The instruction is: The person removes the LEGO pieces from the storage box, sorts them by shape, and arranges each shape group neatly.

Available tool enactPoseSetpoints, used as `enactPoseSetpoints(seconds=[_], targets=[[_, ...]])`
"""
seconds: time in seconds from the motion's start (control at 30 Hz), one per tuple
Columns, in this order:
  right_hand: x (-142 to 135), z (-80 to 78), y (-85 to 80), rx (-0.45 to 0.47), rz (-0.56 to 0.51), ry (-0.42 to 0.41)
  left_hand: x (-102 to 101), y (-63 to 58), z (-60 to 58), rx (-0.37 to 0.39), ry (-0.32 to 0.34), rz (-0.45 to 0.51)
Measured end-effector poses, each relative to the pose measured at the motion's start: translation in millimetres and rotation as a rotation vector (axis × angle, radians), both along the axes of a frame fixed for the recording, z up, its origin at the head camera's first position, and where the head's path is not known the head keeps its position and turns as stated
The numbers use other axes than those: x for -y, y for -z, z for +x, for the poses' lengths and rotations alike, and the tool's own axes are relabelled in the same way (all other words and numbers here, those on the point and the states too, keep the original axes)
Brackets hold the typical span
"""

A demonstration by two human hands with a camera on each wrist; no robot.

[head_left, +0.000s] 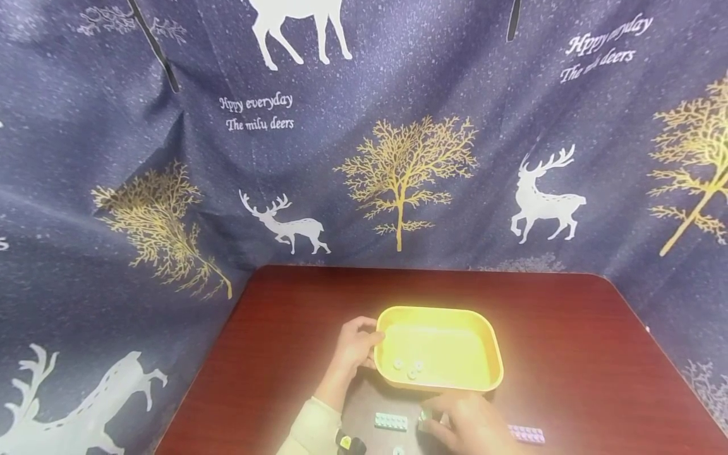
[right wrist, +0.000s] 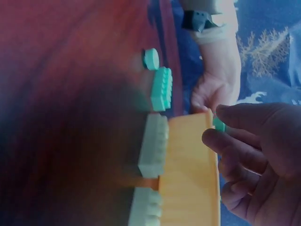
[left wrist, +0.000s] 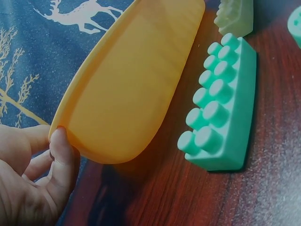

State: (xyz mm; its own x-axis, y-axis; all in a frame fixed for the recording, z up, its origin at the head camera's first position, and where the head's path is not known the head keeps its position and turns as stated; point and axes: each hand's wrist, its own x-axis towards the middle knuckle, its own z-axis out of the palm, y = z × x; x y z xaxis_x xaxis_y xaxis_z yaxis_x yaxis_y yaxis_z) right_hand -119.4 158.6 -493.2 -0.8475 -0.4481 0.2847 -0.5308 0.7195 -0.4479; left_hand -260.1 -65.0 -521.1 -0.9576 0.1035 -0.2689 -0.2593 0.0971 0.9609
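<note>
A yellow plastic tray [head_left: 449,349] sits on the table. My left hand [head_left: 355,344] pinches its left rim, the thumb over the edge in the left wrist view. At the tray's near side is my right hand [head_left: 469,422]. Between its thumb and forefinger, the right wrist view shows a small green piece [right wrist: 219,124], mostly hidden by the fingers. Three small round pale pieces [head_left: 412,374] lie in the tray's near left corner. A green studded toy brick [left wrist: 221,108] stands in front of the tray, and a pale brick [right wrist: 154,146] follows it along the row.
A purple studded brick [head_left: 526,434] lies right of my right hand. A round green piece [right wrist: 151,59] lies nearer than the green brick. The dark red table [head_left: 557,341] ends at a blue cloth [head_left: 364,95] printed with deer and trees.
</note>
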Motion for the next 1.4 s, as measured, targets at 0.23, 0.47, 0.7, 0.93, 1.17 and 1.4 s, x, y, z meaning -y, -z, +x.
enactPoseSetpoints(seconds=[0.23,0.47,0.7,0.93,1.17,1.4], targets=[[0,2.5,15.5,0.171,-0.009,-0.086,0,-1.0,-1.7,0.005,0.0,0.009],[4,8.1,26.8,0.377,0.007,-0.035,0,-0.9,0.4,0.004,-0.005,0.008],[13,9.4,35.2,0.261,0.128,-0.023,-1,-0.8,0.4,0.003,0.002,0.032],[16,10.3,34.7,0.311,0.117,-0.051,0,0.8,-0.4,0.002,0.0,0.021],[16,10.9,39.9,0.296,0.089,-0.067,0,0.5,0.8,-0.01,-0.006,0.005],[12,7.3,36.6,0.31,0.103,-0.047,1,2.4,0.4,-0.004,-0.004,0.008]])
